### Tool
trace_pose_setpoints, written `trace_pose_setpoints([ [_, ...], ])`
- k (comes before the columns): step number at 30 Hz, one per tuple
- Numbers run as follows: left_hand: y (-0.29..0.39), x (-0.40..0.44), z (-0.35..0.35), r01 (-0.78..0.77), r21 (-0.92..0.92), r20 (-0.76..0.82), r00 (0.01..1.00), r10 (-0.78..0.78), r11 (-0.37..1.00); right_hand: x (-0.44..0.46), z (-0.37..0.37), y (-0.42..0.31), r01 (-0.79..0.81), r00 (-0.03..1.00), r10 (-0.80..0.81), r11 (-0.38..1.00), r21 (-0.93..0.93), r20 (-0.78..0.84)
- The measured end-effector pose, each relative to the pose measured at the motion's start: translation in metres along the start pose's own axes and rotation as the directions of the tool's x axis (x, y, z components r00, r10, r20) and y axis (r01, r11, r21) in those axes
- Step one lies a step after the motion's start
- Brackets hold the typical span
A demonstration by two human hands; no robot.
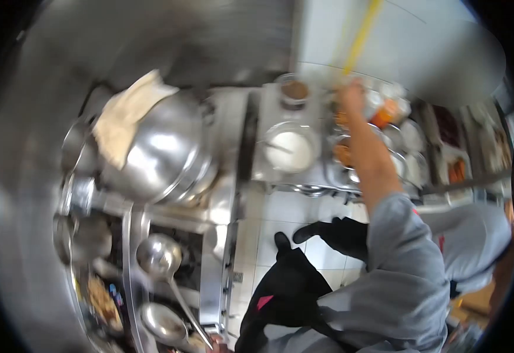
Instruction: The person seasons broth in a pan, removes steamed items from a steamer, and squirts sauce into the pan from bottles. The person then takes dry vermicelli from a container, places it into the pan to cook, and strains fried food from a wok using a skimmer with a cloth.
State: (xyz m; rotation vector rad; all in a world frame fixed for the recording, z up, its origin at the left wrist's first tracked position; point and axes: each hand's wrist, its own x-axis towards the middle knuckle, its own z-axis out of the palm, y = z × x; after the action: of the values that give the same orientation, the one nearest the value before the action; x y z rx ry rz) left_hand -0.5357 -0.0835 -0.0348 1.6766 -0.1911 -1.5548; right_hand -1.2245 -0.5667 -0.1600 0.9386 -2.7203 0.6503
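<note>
At the bottom edge my left hand (pixel 217 345) shows only in part, closed round the handle end of a long metal ladle (pixel 159 256). The ladle's bowl lies over the stove. My right hand (pixel 352 94) is stretched far forward at the back of the counter, beside several seasoning containers and an orange-labelled bottle (pixel 387 112). Its fingers are smeared by motion, so I cannot see whether it holds anything. Left of that arm stand a bowl of white liquid or powder (pixel 289 154) with a utensil in it and a container of brown seasoning (pixel 295 91).
A big upturned metal bowl (pixel 166 138) with a beige cloth (pixel 129 117) stands at the left. Below it are a metal pan (pixel 164 323) and a tray of food (pixel 104 301). Another person in a grey shirt (pixel 468 241) is close by on the right. Food trays (pixel 454 138) line the far right.
</note>
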Motion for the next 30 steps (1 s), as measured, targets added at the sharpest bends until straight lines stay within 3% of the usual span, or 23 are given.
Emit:
trace_pose_setpoints([
  [1, 0.002, -0.009, -0.001, 0.011, -0.034, 0.008, 1.0, -0.011, 0.999, 0.016, 0.029, 0.018, 0.242, 0.97, -0.227, 0.937, -0.253, 0.089],
  [2, 0.002, -0.015, -0.006, 0.027, -0.083, 0.03, 0.999, -0.025, 0.996, 0.028, 0.052, 0.032, 0.467, 0.881, -0.439, 0.755, -0.461, 0.174],
  [3, 0.001, -0.02, -0.008, 0.038, -0.136, 0.051, 0.998, -0.031, 0.99, 0.056, 0.08, 0.063, 0.606, 0.751, -0.651, 0.608, -0.513, 0.115],
  [4, 0.0, -0.02, -0.012, 0.07, -0.218, 0.115, 0.992, -0.046, 0.974, 0.045, 0.057, 0.053, 0.636, 0.709, -0.676, 0.49, -0.596, 0.201],
  [5, 0.002, -0.026, -0.013, 0.111, -0.253, 0.131, 0.988, -0.079, 0.961, 0.049, 0.043, 0.039, 0.598, 0.774, -0.566, 0.508, -0.62, 0.282],
  [6, -0.001, -0.028, -0.018, 0.119, -0.288, 0.224, 0.973, -0.055, 0.95, 0.112, 0.11, 0.095, 0.648, 0.634, -0.758, 0.412, -0.64, 0.154],
  [7, -0.004, -0.033, -0.025, 0.111, -0.32, 0.242, 0.97, -0.032, 0.941, 0.197, 0.178, 0.149, 0.725, 0.281, -0.954, 0.283, -0.628, -0.105],
  [8, -0.01, -0.035, -0.035, 0.103, -0.342, 0.282, 0.959, -0.003, 0.934, 0.167, 0.091, 0.127, 0.515, 0.566, -0.823, 0.306, -0.801, 0.049],
  [10, -0.022, -0.042, -0.056, 0.086, -0.405, 0.301, 0.953, 0.044, 0.91, 0.119, 0.018, 0.084, 0.442, 0.675, -0.737, 0.381, -0.812, 0.021],
  [11, -0.03, -0.044, -0.066, 0.047, -0.429, 0.295, 0.951, 0.091, 0.902, 0.089, -0.015, 0.059, 0.477, 0.724, -0.69, 0.495, -0.727, 0.005],
  [12, -0.042, -0.047, -0.079, 0.035, -0.463, 0.279, 0.954, 0.109, 0.885, 0.017, -0.091, 0.009, 0.544, 0.807, -0.588, 0.705, -0.455, 0.052],
  [13, -0.049, -0.052, -0.088, 0.018, -0.508, 0.267, 0.954, 0.138, 0.861, -0.059, -0.169, -0.044, 0.485, 0.874, -0.475, 0.862, -0.147, 0.098],
  [15, -0.069, -0.063, -0.114, -0.014, -0.594, 0.251, 0.947, 0.202, 0.804, -0.128, -0.209, -0.08, 0.284, 0.897, -0.401, 0.846, 0.451, 0.186],
  [16, -0.079, -0.068, -0.129, -0.035, -0.631, 0.245, 0.939, 0.242, 0.775, -0.165, -0.219, -0.099, 0.395, 0.717, -0.695, 0.468, 0.79, 0.053],
  [17, -0.095, -0.073, -0.148, -0.041, -0.667, 0.227, 0.94, 0.256, 0.744, -0.208, -0.235, -0.113, 0.334, 0.51, -0.837, -0.02, 0.942, -0.198],
  [19, -0.122, -0.089, -0.186, -0.084, -0.715, 0.18, 0.937, 0.299, 0.694, -0.344, -0.272, -0.172, 0.046, 0.296, -0.926, -0.231, 0.972, -0.235],
  [22, -0.162, -0.115, -0.248, -0.155, -0.764, 0.118, 0.921, 0.372, 0.626, -0.544, -0.307, -0.216, 0.086, -0.131, -0.955, -0.278, 0.957, -0.265],
  [23, -0.176, -0.126, -0.269, -0.229, -0.742, 0.024, 0.93, 0.367, 0.631, -0.624, -0.309, -0.208, -0.235, -0.193, -0.978, -0.036, 0.971, -0.083],
  [25, -0.203, -0.147, -0.309, -0.344, -0.677, -0.166, 0.933, 0.321, 0.65, -0.758, -0.311, -0.201, -0.272, -0.589, -0.805, 0.281, 0.92, 0.071],
  [26, -0.215, -0.156, -0.328, -0.385, -0.638, -0.259, 0.923, 0.285, 0.667, -0.823, -0.317, -0.195, -0.237, -0.744, -0.662, 0.384, 0.893, 0.087],
  [27, -0.226, -0.164, -0.348, -0.398, -0.623, -0.324, 0.915, 0.241, 0.673, -0.886, -0.334, -0.183, -0.22, -0.843, -0.512, 0.61, 0.761, 0.166],
  [28, -0.235, -0.173, -0.365, -0.411, -0.605, -0.39, 0.9, 0.196, 0.682, -0.945, -0.333, -0.175, -0.205, -0.901, -0.427, 0.567, 0.798, 0.072],
  [30, -0.252, -0.192, -0.395, -0.479, -0.575, -0.506, 0.845, 0.171, 0.664, -1.048, -0.318, -0.146, -0.092, -0.956, -0.262, 0.697, 0.711, 0.134],
])
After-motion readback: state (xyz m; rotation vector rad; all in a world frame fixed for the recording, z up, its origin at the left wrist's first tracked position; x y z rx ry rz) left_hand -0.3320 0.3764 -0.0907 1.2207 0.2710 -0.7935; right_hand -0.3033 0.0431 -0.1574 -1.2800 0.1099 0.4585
